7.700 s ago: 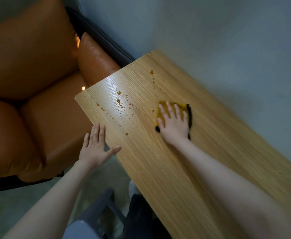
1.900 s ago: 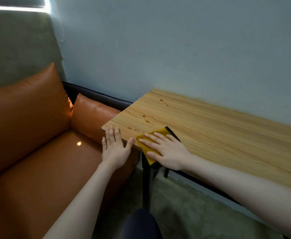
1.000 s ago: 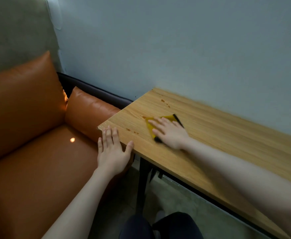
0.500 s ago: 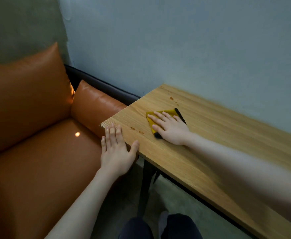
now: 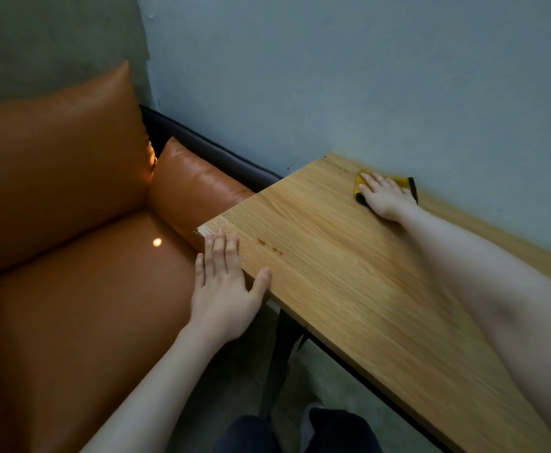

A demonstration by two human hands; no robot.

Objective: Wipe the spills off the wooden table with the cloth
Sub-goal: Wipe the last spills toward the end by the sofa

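- Right hand (image 5: 384, 199) is lying flat, fingers straight, pressing the cloth (image 5: 398, 182) onto the table (image 5: 349, 289) at the far edge, right against the wall (image 5: 365, 76).
- Cloth is yellow with a dark border, mostly hidden under the palm, sitting at about 1 o'clock from the table's middle.
- Left hand (image 5: 225, 282) is resting open and flat on the table's near left corner, thumb on top along the edge, holding nothing.
- Spills (image 5: 269, 246): a few small brown drops are sitting at about 9 o'clock on the tabletop, just beside the left fingers. Faint marks toward the far corner near the cloth; too small to tell.
- Judgement: for this step, keeping the palm flat with even pressure, sweeping along the wall edge, then pulling back toward the 9 o'clock drops.
- Risk: smearing the drops instead of lifting them; a clean face of the cloth would be helping.
- Containers: none showing. An orange sofa (image 5: 71, 223) is standing at the table's left end.
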